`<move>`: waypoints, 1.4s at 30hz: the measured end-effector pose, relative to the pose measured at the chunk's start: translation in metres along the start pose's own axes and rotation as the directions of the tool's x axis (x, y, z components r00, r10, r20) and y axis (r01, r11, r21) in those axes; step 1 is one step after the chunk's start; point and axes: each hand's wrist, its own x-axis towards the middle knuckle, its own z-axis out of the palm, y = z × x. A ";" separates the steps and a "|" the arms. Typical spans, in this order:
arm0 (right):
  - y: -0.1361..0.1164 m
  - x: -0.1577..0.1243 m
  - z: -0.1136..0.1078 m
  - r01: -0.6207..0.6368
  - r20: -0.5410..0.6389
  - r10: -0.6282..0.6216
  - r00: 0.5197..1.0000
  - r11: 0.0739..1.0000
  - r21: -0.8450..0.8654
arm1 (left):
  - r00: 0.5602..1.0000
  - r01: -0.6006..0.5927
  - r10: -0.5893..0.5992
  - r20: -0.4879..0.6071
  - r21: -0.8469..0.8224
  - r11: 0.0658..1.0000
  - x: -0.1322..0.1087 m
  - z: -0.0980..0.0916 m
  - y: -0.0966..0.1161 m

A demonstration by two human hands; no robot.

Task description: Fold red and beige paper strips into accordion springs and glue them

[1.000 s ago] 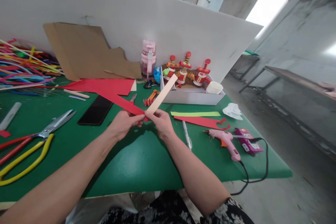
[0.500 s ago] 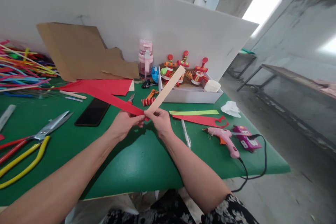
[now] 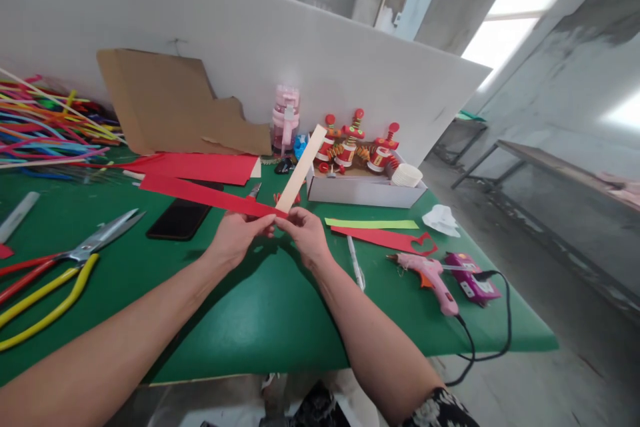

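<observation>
Above the green table, my left hand (image 3: 243, 235) pinches a long red paper strip (image 3: 200, 195) near its right end. The strip reaches up and to the left, passing over the black phone (image 3: 179, 219). My right hand (image 3: 306, 232) is closed at the point where the red strip meets a pale cream strip (image 3: 303, 169), which slants up to the right. The two strips form a V, their ends overlapping between my fingertips. How they are joined is hidden by my fingers.
Scissors (image 3: 95, 247) lie at the left, colourful pipe cleaners (image 3: 45, 123) behind. A white box (image 3: 357, 192) holds red figures. To the right are a green strip (image 3: 373, 223), red paper scrap (image 3: 383, 239), pen (image 3: 355, 262) and pink glue gun (image 3: 430, 275). Cardboard (image 3: 165, 103) leans behind.
The red strip's far end has come free of the red sheets and swung lower. The cream strip has turned more upright. The camera view has shifted slightly.
</observation>
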 end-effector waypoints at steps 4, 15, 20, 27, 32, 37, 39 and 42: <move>-0.003 -0.001 0.000 -0.045 -0.029 0.046 0.999 0.998 0.032 | 1.000 -0.012 0.012 -0.005 -0.002 1.000 0.000 0.001 -0.001; -0.010 0.002 -0.007 0.051 -0.061 -0.058 0.996 0.993 -0.110 | 1.000 0.010 -0.010 0.024 0.000 1.000 -0.005 0.003 0.002; -0.011 0.002 -0.008 -0.038 0.017 0.038 0.999 0.999 0.035 | 0.997 0.041 -0.038 0.061 -0.041 0.998 -0.005 0.002 0.004; -0.010 0.000 -0.008 -0.023 0.029 0.023 0.999 1.000 0.007 | 0.979 0.142 -0.132 0.157 -0.054 0.988 -0.007 0.002 0.007; -0.012 0.000 -0.011 -0.033 0.034 0.033 0.999 0.999 -0.005 | 0.970 0.179 -0.169 0.176 -0.038 0.983 -0.008 0.004 0.006; -0.014 0.001 -0.013 0.015 0.005 -0.014 1.000 0.995 -0.103 | 0.974 0.169 -0.159 0.162 -0.048 0.984 -0.009 0.005 0.005; -0.013 0.002 -0.012 0.021 -0.006 -0.022 1.000 0.990 -0.143 | 0.965 0.203 -0.193 0.177 -0.040 0.978 -0.009 0.004 0.004; -0.012 0.002 -0.012 0.030 -0.014 -0.033 0.999 0.983 -0.180 | 0.966 0.206 -0.198 0.165 -0.033 0.978 -0.009 0.005 0.004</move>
